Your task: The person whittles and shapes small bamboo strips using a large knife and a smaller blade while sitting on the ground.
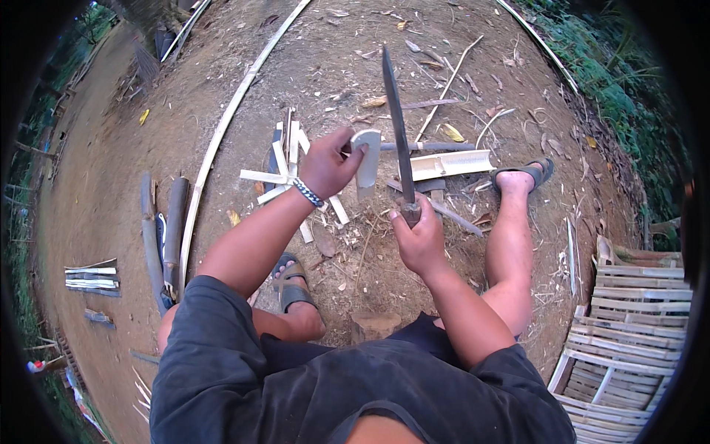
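Observation:
My left hand [329, 163], with a braided bracelet at the wrist, pinches a short, flat, pale piece of bamboo [368, 164] by its rounded upper end. The piece stands roughly upright. My right hand [420, 237] is wrapped round the handle of a machete [399, 126]. Its long dark blade points up and away from me, just right of the bamboo piece and apart from it. Beyond my right hand lies a split half of bamboo [451, 164], its hollow side up. Several pale bamboo strips [282, 166] lie crossed on the ground near my left hand.
Dark poles [174, 229] lie at the left, beside a long thin bamboo strip [222, 129]. Farther left is a bundle of slats [92, 280]. A slatted bamboo panel [629, 325] rests at the lower right. A wooden block [373, 325] sits between my legs. Shavings and dry leaves litter the dirt.

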`<state>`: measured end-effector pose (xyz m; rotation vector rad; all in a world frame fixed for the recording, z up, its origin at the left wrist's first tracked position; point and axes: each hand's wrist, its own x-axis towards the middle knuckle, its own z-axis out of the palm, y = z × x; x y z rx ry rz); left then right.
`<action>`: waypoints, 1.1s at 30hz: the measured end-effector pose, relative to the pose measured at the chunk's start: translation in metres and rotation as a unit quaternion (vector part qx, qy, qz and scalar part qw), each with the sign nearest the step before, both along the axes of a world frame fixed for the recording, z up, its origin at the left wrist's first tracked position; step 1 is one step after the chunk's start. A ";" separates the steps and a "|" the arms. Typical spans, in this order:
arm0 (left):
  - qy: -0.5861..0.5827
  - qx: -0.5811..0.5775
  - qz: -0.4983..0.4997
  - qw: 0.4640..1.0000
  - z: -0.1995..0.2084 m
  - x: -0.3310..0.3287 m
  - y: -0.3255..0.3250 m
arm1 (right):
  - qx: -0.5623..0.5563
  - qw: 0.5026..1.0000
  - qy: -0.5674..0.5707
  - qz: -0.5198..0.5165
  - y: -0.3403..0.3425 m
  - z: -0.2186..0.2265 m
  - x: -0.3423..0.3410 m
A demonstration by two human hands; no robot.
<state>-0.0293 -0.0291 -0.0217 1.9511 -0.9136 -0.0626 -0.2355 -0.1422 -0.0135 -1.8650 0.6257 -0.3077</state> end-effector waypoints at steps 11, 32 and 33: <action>-0.081 -0.006 -0.051 0.995 -0.026 -0.049 0.001 | -0.066 0.995 0.049 0.051 0.015 0.020 -0.024; -0.199 -0.123 -0.093 0.968 -0.038 -0.052 0.011 | -0.088 0.991 0.072 0.068 0.025 0.008 -0.030; -0.202 -0.119 -0.094 0.968 -0.038 -0.053 0.012 | -0.099 0.990 0.075 0.071 0.024 0.008 -0.030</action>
